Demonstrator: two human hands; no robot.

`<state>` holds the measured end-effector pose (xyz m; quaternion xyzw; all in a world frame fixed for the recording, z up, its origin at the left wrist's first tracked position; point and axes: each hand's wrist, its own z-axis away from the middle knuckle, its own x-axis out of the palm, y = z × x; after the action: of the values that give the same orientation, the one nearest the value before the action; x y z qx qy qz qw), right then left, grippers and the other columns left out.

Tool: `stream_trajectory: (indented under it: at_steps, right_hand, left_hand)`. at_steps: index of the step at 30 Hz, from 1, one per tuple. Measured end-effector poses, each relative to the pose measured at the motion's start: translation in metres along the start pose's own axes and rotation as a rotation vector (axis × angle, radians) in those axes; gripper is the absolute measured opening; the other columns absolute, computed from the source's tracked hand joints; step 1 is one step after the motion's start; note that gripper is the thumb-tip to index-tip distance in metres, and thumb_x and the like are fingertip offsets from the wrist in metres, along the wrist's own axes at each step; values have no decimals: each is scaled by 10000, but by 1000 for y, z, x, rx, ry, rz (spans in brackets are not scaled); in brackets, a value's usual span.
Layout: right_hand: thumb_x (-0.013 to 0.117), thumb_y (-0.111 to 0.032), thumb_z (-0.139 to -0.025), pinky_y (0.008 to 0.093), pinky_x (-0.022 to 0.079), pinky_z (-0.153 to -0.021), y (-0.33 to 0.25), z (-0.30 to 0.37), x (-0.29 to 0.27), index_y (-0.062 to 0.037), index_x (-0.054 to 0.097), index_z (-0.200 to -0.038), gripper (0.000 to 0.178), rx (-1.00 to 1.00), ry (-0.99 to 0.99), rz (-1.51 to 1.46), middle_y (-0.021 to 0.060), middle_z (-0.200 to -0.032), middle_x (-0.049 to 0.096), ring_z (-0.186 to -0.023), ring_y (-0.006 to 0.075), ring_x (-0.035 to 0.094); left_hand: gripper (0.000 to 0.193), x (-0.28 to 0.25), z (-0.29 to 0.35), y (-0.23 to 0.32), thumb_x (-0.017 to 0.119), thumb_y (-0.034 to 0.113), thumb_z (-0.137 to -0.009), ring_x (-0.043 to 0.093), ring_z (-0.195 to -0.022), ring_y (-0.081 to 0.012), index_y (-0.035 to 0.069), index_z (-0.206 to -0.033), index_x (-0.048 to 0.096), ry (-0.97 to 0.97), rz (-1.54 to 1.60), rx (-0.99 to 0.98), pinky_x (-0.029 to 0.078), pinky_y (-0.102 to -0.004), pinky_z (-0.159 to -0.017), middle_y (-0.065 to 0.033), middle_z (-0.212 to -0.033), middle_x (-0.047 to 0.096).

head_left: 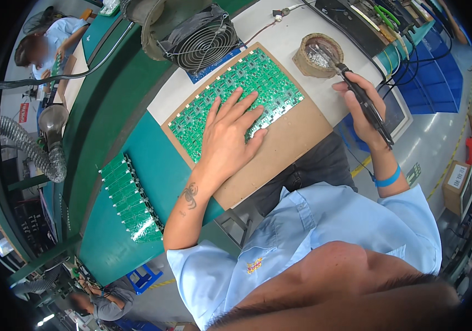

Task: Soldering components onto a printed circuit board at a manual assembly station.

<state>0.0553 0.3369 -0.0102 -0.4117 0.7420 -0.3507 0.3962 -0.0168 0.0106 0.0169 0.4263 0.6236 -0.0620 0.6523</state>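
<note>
Brown board [288,143]: its near edge lies by your lap, at or past the edge of the tabletop [137,140]; leaning there could tip it.
Green circuit panel [274,83]: flat on that board; an uneven push could slide or flex it.
Left hand [229,129]: palm down on the panel, fingers slightly spread.
Right hand [360,118]: wrapped around a black-handled tool [366,103], tip at the pot.
Round pot [305,62]: beside the board; a knock could spill its silvery bits [318,57] onto the panel.
Panel's look: rectangular, glossy, crowded with tiny parts.
Panel's rim: small white pieces along the far-left side.
</note>
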Motion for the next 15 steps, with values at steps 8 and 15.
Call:
stream_trajectory:
  at_steps: [8, 15]
  right_hand:
    - [639, -124, -1053, 281, 545, -838, -10, 4, -3, 6, 615, -1423, 393, -118, 31, -88, 169, -1130, 769, -948, 212, 714]
    - [694, -143, -1021, 269, 529, -781, -26, -15, -4, -2, 704, -1315, 326, -43, 65, 100, 121, -1035, 769, -863, 186, 684]
  left_hand:
    - [397, 3, 0, -1, 806, 214, -878, 481, -1533, -294, 109, -1260, 784, 31, 5, 4, 291, -556, -1312, -49, -1499, 668]
    - [399, 5, 1, -3, 810, 219, -872, 484, -1530, -291, 112, -1255, 784, 32, 7, -1, 290, -557, -1311, -47, -1494, 670]
